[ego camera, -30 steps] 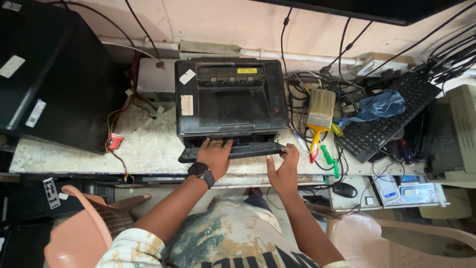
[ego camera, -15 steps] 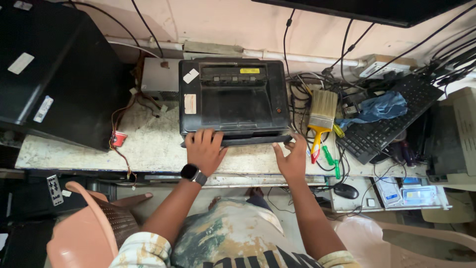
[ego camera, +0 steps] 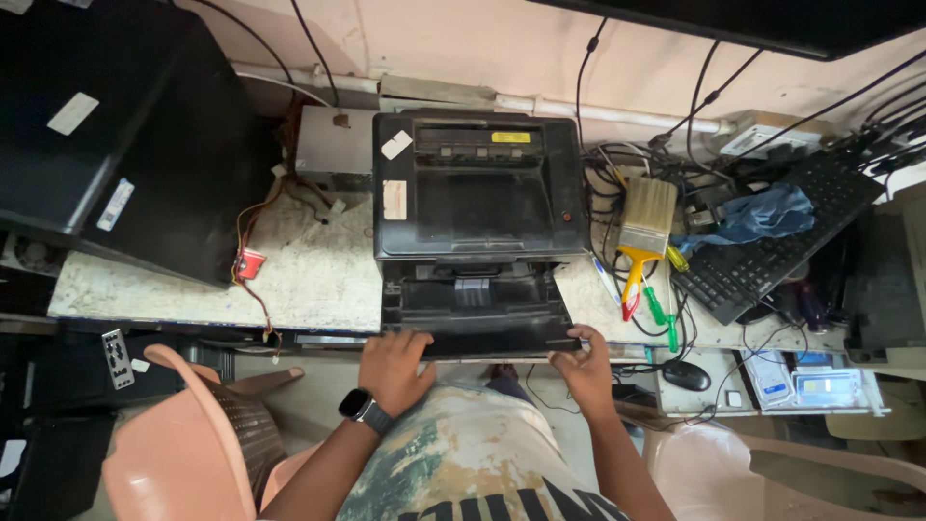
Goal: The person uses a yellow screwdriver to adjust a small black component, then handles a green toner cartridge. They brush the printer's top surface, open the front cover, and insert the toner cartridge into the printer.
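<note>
**Both hands at the printer's front tray**

A black printer sits at frame centre on a speckled stone counter against a pale wall, its front tray folded down over the edge. A white square sticker and a pale rectangular label mark its left top, a yellow strip its rear. The left hand, watch on wrist, and the right hand curl around the tray's front corners, gripping it.

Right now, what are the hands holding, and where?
Both hands, left and right, grip the front edge of the printer's pulled-out paper tray.
</note>
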